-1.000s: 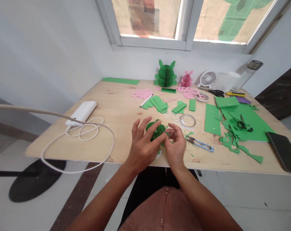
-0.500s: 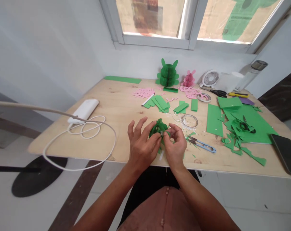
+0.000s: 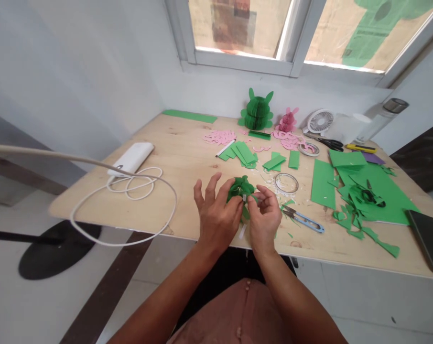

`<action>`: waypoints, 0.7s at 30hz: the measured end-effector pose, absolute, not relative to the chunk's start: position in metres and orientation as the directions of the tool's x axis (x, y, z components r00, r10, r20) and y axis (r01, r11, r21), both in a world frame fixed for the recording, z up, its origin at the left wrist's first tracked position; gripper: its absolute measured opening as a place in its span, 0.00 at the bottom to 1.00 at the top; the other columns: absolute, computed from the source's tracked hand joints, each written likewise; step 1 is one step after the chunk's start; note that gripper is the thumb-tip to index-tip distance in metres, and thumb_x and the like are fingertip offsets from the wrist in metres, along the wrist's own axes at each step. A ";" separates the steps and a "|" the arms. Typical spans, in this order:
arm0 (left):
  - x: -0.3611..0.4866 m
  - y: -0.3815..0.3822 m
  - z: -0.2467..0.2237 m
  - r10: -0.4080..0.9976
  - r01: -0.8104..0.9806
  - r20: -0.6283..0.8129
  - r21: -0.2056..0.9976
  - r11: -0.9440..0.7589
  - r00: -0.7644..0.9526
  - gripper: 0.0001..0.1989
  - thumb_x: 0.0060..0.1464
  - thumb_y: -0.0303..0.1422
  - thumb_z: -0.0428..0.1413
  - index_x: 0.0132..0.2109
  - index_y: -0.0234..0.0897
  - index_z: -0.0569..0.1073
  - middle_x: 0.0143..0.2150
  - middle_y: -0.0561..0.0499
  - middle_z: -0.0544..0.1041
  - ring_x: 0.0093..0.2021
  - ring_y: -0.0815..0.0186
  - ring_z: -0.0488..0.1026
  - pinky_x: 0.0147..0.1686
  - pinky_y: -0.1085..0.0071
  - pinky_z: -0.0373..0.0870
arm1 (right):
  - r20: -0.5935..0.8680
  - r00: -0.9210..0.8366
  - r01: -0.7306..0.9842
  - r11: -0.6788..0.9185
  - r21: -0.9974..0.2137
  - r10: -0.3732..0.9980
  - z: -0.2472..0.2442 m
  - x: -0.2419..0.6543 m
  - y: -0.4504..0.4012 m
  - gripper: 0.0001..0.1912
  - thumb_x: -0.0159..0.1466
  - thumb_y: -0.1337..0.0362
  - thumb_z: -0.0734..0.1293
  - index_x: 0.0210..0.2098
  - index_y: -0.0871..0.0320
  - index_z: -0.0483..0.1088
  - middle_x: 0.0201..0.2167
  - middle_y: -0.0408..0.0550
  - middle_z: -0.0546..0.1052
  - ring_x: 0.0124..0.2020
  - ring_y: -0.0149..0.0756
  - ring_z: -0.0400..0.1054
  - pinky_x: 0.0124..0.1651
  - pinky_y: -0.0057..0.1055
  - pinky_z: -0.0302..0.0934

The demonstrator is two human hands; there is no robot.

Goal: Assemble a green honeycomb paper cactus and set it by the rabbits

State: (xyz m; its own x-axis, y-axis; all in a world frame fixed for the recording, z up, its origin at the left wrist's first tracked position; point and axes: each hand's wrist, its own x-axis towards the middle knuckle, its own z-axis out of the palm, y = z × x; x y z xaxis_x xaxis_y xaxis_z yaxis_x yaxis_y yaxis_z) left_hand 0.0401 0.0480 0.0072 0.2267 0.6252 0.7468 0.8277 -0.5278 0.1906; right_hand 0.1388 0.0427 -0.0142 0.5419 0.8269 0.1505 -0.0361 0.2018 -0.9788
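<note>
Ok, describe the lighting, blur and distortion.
Head view: bright light through the window, glaring along its bottom; head view: wide-angle distortion seems to stretch the dark phone at frame right; head view: the green paper piece between left hand and right hand looks soft.

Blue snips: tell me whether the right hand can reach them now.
Likely yes: the blue snips lie close beside the right hand, nothing blocking them, though it is busy with the green paper piece.
</note>
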 end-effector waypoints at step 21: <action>0.043 0.048 0.008 0.671 0.818 0.728 0.297 -0.493 0.140 0.05 0.54 0.30 0.57 0.30 0.40 0.75 0.52 0.46 0.76 0.62 0.46 0.61 0.60 0.38 0.47 | 0.153 0.545 -0.061 0.221 -0.973 0.824 -0.012 0.134 0.041 0.15 0.57 0.63 0.68 0.43 0.58 0.68 0.31 0.43 0.73 0.34 0.32 0.69 0.42 0.31 0.64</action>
